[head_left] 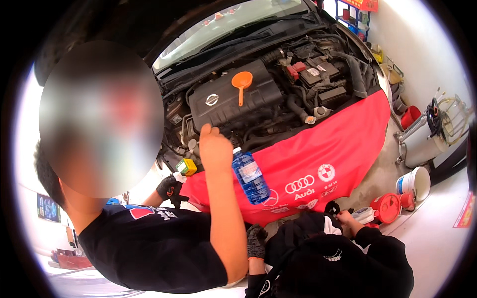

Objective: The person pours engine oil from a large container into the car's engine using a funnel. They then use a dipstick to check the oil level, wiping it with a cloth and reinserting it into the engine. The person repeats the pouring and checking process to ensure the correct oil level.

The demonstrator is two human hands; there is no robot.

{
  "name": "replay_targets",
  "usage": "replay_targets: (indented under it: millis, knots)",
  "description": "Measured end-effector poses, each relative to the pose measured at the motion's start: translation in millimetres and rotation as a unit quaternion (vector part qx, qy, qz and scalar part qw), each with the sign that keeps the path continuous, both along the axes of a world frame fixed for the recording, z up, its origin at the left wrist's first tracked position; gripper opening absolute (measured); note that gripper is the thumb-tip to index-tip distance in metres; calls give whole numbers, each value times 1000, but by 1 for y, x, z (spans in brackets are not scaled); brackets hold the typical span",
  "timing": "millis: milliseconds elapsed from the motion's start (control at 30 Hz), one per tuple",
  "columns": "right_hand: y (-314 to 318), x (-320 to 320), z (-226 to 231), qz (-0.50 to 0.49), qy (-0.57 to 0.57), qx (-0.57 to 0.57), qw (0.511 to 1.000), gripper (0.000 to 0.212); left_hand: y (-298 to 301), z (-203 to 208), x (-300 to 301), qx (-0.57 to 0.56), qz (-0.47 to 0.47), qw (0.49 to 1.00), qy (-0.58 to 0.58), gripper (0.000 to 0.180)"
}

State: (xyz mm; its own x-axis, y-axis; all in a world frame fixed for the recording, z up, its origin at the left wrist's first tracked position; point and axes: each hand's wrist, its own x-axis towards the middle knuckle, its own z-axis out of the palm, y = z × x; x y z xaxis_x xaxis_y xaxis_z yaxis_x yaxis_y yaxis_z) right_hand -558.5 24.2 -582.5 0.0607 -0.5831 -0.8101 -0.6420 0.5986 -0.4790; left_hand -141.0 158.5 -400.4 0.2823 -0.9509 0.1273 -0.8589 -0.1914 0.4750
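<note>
My left hand [257, 242], in a dark grey knitted glove, is raised beside my black top, below the red fender cover [343, 134]. Its fingers point toward the cover, slightly bent, and nothing shows in them. My right hand [344, 217], apparently bare, is closed by the cover's lower edge, against a small black thing [332, 207] whose kind I cannot make out. On the cover rests a blue clear bottle [251, 177] with a white cap. An orange funnel [242, 82] lies on the black engine cover [213, 97].
At left a co-worker leans in, bare hand [216, 146] over the engine's front, gloved hand [171, 190] near a yellow-green box [186, 167]. A white bucket [420, 183], a red-lidded tub [386, 207] and a grey tank [422, 141] stand to the right.
</note>
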Motion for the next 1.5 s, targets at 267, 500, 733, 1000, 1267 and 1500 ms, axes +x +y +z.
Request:
replay_targets:
  millis: [267,500,733,1000,1267,1500]
  knots:
    - [-53,-82,-36,-147,-96,82,981,16,-24,10,-87,-69,117,962,235,26]
    - [-83,-85,-35,-121,-76,66,988,16,-38,-11,-95,-92,344,618,701,25]
    - [-89,-93,-39,-95,-39,42,994,21,-68,2,-116,-88,370,599,705,27]
    - [-87,-99,-51,-122,-43,36,991,20,-60,-28,-105,-104,339,617,703,29]
    - [-81,-96,-64,-118,-57,0,991,20,-77,-17,-112,-101,331,644,683,27]
    - [-79,-100,-65,-135,-42,-10,990,21,-87,-14,-114,-78,315,630,706,27]
